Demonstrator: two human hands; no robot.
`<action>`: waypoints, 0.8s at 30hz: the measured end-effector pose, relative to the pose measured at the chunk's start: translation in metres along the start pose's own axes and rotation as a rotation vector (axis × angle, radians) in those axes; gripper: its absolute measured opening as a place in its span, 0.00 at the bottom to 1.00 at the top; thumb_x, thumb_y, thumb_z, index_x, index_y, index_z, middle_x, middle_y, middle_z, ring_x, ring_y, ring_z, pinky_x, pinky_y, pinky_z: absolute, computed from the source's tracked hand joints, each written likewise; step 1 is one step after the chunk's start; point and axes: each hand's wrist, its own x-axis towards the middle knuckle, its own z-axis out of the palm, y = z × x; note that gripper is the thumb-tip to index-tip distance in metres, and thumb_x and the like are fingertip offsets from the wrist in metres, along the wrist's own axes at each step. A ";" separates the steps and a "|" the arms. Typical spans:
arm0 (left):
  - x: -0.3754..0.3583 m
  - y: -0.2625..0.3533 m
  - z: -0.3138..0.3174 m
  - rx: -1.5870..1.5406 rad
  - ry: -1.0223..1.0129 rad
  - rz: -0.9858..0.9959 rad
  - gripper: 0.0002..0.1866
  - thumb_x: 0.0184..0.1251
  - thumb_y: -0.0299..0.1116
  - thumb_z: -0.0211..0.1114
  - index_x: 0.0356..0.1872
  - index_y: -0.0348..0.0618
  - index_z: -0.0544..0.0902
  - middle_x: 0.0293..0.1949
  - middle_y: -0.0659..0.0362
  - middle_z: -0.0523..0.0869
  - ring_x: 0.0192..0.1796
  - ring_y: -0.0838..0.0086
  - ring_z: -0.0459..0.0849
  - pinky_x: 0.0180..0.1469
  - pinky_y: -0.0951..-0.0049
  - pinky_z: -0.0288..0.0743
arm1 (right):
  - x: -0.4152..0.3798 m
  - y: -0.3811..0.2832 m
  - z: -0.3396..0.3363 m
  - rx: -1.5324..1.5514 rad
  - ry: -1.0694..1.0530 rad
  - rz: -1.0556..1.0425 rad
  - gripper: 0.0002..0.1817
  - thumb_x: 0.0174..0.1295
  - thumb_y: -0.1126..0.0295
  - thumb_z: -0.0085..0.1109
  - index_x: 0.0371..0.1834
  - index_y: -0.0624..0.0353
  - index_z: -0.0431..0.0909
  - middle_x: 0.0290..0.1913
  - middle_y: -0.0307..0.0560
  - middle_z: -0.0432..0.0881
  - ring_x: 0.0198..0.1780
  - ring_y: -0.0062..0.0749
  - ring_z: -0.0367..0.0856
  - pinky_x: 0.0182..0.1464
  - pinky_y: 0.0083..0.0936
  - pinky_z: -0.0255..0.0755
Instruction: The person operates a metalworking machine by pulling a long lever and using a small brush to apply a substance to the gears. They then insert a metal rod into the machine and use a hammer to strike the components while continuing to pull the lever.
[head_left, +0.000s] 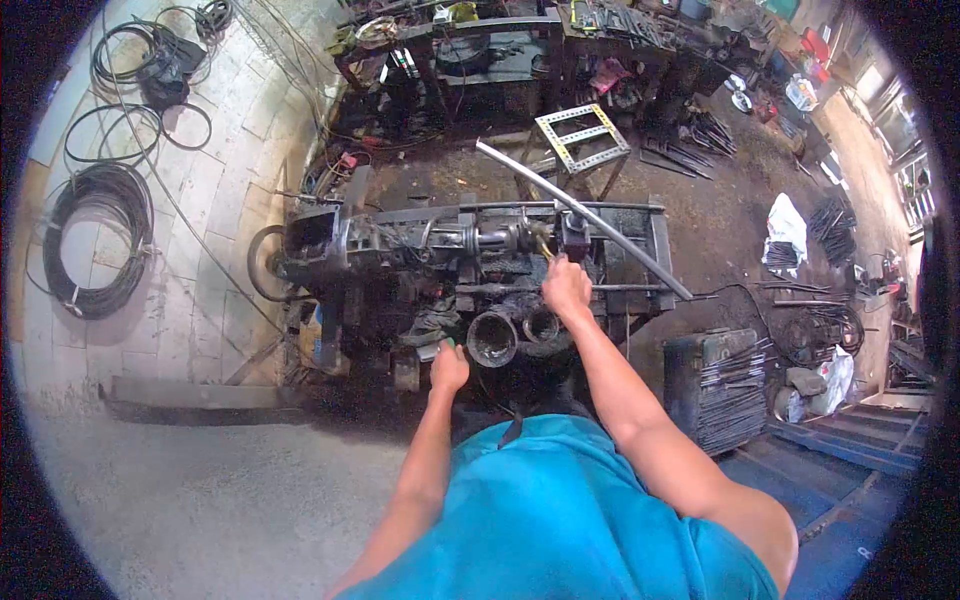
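Observation:
A dark, greasy machine [400,240] stretches across the middle of the view. My right hand [568,288] is closed around a thin yellowish tool [544,246] whose far end reaches the machine's centre. Near the machine's front edge, my left hand [449,367] is closed at a small pale piece [429,352], beside a dark crumpled cloth [436,321]. Between and ahead of my hands sit a round metal bowl [493,339] and a smaller round container [541,324]. A long grey bar [585,213] lies diagonally over the machine's right part.
Beyond the machine stands a perforated metal frame [541,128] on legs. A cluttered workbench [480,25] runs along the back. Coiled cable [62,240] hangs on the left wall. Bundled rods [735,395] stand at the right, near a white sack [786,232].

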 end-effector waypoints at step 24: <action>0.013 -0.022 0.045 0.074 0.022 -0.101 0.25 0.68 0.39 0.56 0.59 0.32 0.67 0.49 0.32 0.80 0.54 0.40 0.78 0.55 0.49 0.71 | -0.052 0.258 -0.013 0.777 0.170 0.447 0.17 0.70 0.57 0.47 0.43 0.60 0.79 0.38 0.61 0.83 0.41 0.55 0.82 0.45 0.40 0.74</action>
